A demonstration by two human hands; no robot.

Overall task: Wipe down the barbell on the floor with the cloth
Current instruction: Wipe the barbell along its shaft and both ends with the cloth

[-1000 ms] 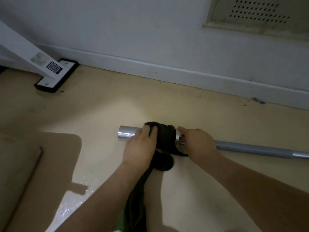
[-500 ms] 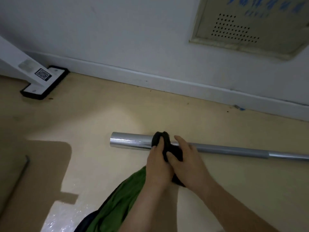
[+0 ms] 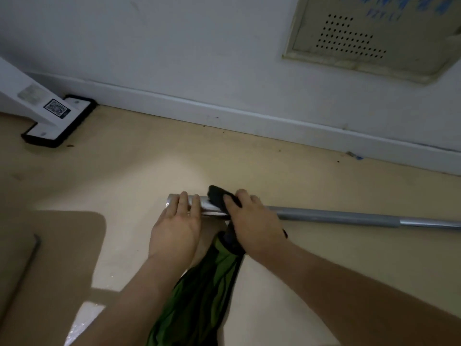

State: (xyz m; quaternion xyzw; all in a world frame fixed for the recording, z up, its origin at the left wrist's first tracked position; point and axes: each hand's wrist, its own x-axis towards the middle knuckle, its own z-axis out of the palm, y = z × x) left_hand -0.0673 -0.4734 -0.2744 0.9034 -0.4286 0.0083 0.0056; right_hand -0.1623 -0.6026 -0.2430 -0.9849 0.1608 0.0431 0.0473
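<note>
Located the barbell (image 3: 336,217) flat on the floor (image 3: 124,171), roughly parallel to the skirting board (image 3: 224,113) and well apart from it, with the bright chromed sleeve end at the left and the grey shaft running out past the right edge of view. Found the left grip (image 3: 175,226) placed palm-down on the sleeve, just beside its end, fingers extended almost straight across the top and fingertips reaching the far edge; pressed on the metal only, enclosing nothing. Could not determine the thumb position. Found the right grip (image 3: 252,218) just beside the left, at the sleeve-to-shaft junction, fingers curled over and clamped on the cloth (image 3: 209,278). Noted the black end of the cloth bunched over the top of the barbell, touching it, under the right fingers; noted the remaining dark green length trailing from below that grip toward the camera, down to the lower edge of view. Observed a white equipment foot (image 3: 57,121) with a black base and a square code label at the far left near the skirting board, a perforated panel (image 3: 369,38) on the wall (image 3: 174,46) at upper right, and a brown mat (image 3: 50,245) on the floor at lower left, well apart from the barbell.
</note>
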